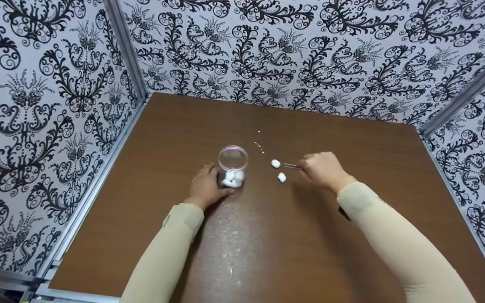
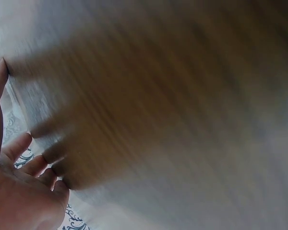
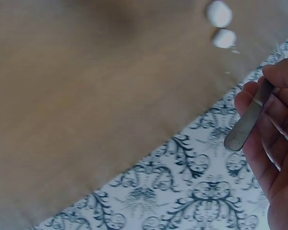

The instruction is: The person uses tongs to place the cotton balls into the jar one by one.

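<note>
A clear jar point(image 1: 233, 162) stands upright on the table, with several white cotton balls point(image 1: 233, 178) in its bottom. My left hand point(image 1: 205, 187) holds the jar low at its left side, thumb in front and fingers behind. In the left wrist view, the left fingertips point(image 2: 23, 140) are at the tabletop. My right hand point(image 1: 321, 170) grips a metal fork point(image 3: 252, 112), whose prongs point left in the head view. One loose cotton ball point(image 1: 275, 163) lies just off the prong tips. Another cotton ball point(image 1: 282, 177) lies nearer me.
Tiny white bits point(image 1: 259, 146) are scattered on the brown table point(image 1: 175, 139) behind the jar and loose balls. Patterned wall panels point(image 1: 267, 54) enclose the table at the back and both sides, with metal posts point(image 1: 129, 50) at the corners.
</note>
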`<state>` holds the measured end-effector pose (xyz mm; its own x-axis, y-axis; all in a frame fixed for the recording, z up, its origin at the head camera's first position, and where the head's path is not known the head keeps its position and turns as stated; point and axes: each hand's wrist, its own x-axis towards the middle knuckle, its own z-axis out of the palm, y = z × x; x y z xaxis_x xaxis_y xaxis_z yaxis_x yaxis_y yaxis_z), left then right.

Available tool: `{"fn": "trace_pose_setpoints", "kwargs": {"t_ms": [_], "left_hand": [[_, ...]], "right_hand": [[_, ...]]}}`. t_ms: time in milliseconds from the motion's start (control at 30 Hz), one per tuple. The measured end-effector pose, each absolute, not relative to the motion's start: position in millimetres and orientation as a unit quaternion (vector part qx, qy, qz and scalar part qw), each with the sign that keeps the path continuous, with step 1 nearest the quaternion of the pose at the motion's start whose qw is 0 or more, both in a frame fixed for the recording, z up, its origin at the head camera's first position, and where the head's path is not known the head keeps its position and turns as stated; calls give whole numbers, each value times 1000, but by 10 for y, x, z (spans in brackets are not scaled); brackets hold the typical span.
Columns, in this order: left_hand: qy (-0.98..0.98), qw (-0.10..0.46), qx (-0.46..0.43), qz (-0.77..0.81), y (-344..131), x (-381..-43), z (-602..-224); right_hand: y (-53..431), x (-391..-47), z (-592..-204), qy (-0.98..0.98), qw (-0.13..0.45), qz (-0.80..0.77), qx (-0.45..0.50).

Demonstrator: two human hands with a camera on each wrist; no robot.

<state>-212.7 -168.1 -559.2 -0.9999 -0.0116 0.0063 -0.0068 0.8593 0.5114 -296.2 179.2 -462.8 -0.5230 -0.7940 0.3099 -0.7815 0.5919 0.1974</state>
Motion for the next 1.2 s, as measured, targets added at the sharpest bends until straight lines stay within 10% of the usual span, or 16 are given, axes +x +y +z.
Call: {"fn": "trace_pose_setpoints", "kwargs": {"t_ms": [1200], "left_hand": [[-966,-3,15,-260,-1662,-2131,-5576]], "right_hand": [[1828,-2958,-4905,-891,112,-53,438]]}}
